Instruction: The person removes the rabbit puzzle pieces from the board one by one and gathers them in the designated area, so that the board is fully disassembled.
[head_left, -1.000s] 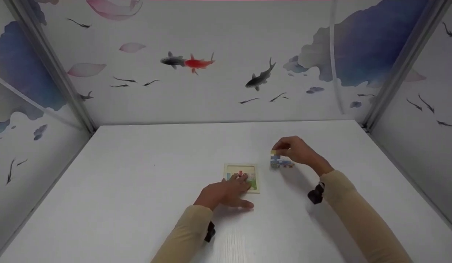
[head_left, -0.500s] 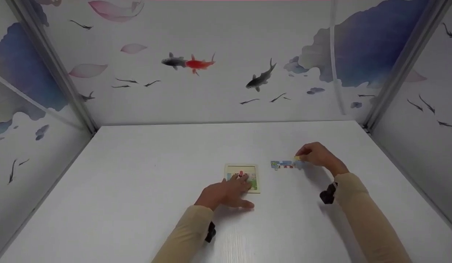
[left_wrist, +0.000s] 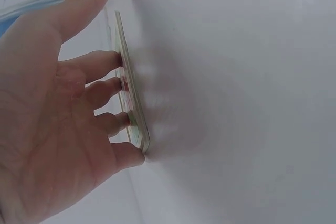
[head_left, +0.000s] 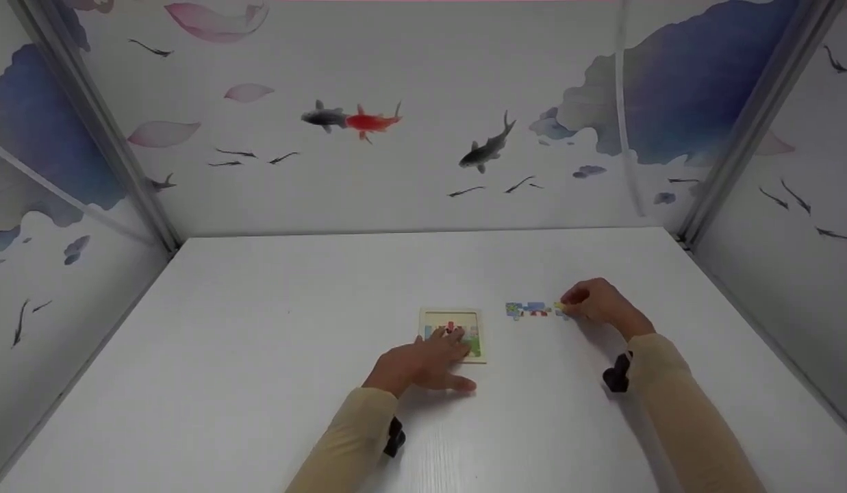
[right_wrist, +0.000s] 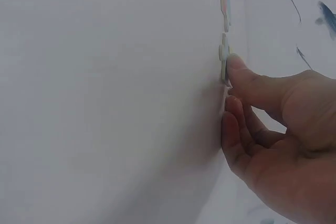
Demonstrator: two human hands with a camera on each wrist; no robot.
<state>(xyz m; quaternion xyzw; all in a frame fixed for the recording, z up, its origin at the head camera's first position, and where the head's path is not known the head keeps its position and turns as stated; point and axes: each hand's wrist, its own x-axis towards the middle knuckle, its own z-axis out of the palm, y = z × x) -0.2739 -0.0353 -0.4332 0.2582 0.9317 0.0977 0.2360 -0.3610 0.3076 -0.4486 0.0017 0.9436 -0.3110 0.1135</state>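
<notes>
My left hand (head_left: 423, 359) lies over a small wooden puzzle tray (head_left: 483, 342), spread fingertips resting on its picture of pink and green pieces. The tray's upper part shows bare wood, and the hand covers its lower left. In the left wrist view, the fingertips (left_wrist: 124, 120) meet the face of the tray. My right hand (head_left: 598, 301) pinches a yellow-and-blue puzzle piece (head_left: 560, 309) at the right end of a row on the table. The thumb (right_wrist: 234, 62) is on that piece in the right wrist view, the other fingertips beside the tabletop.
Left of the held piece lie a blue-and-red puzzle piece (head_left: 537, 309) and a blue-green puzzle piece (head_left: 513, 310), right of the tray. The white table (head_left: 293, 287) is enclosed by walls printed with fish and petals.
The right hand has carried the yellow-and-blue piece rightward from the cluster and lowered it at the row's right end. The left hand stays on the tray.
</notes>
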